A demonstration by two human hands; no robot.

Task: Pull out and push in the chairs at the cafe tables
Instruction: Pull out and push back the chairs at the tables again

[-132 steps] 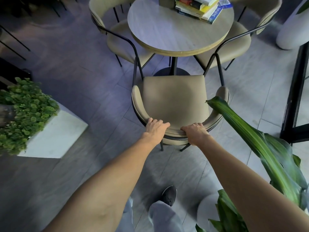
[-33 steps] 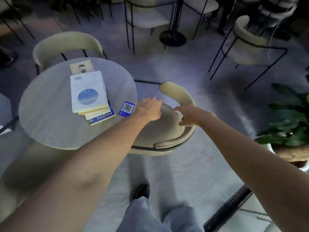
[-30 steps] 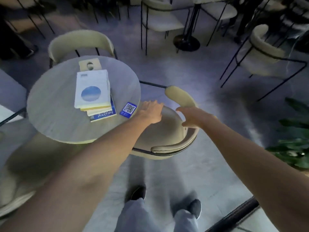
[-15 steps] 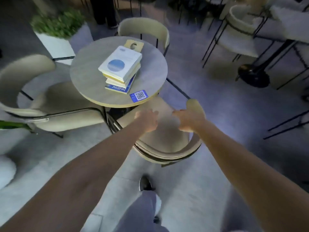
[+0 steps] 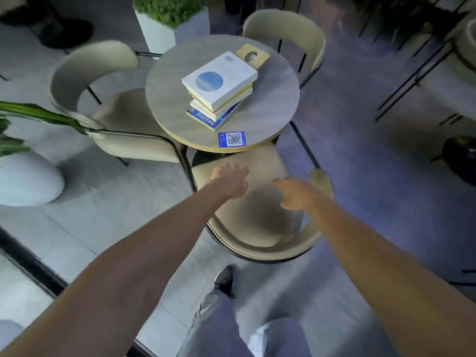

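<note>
A beige padded chair (image 5: 260, 220) with a curved backrest and black metal frame stands right in front of me, its seat front tucked slightly under the round wooden table (image 5: 167, 99). My left hand (image 5: 230, 180) hovers over the seat with fingers spread, holding nothing. My right hand (image 5: 296, 193) is stretched out over the seat's right side, fingers loosely apart, also holding nothing. Neither hand touches the backrest. Two more beige chairs stand at the table, one on the left (image 5: 113, 114) and one at the far side (image 5: 283, 34).
A stack of books (image 5: 219, 88), a QR card (image 5: 231, 139) and a wooden holder (image 5: 252, 54) lie on the table. A white planter (image 5: 159, 29) stands behind, a leafy plant in a white pot (image 5: 23, 176) at left. More chairs and a table base (image 5: 461, 155) stand at right.
I have walked round the table from the first chair to this one. Over the last second both hands reached over its seat, and the view swung so the chair is straight ahead.
</note>
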